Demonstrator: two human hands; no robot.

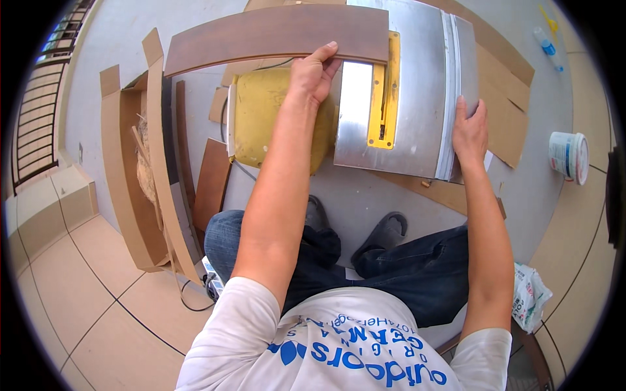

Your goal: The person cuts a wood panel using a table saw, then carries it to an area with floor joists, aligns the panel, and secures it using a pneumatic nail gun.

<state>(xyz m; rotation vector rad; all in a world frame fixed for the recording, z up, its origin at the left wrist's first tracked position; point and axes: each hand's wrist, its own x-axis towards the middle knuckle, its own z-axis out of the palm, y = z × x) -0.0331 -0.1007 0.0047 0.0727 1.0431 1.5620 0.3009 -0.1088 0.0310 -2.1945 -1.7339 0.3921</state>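
A long brown wooden floorboard (274, 32) lies crosswise, its right end over the metal top of a table saw (417, 85). My left hand (313, 77) is closed on the board's near edge, thumb on top and fingers underneath. The board's right end covers the far part of the saw's yellow slotted insert (378, 124). No blade can be made out in the slot. At the saw's right side, my right hand (471, 133) grips the near end of the grey metal fence (467, 58), thumb on its left and fingers on its right.
The saw's yellow housing (261, 117) sits left of the metal top. Farther left stands an opened cardboard box (134, 215) beside brown board pieces (212, 182). Flattened cardboard (505, 98) lies right of the saw, with a white bucket (568, 158) and a plastic bottle (548, 49) beyond.
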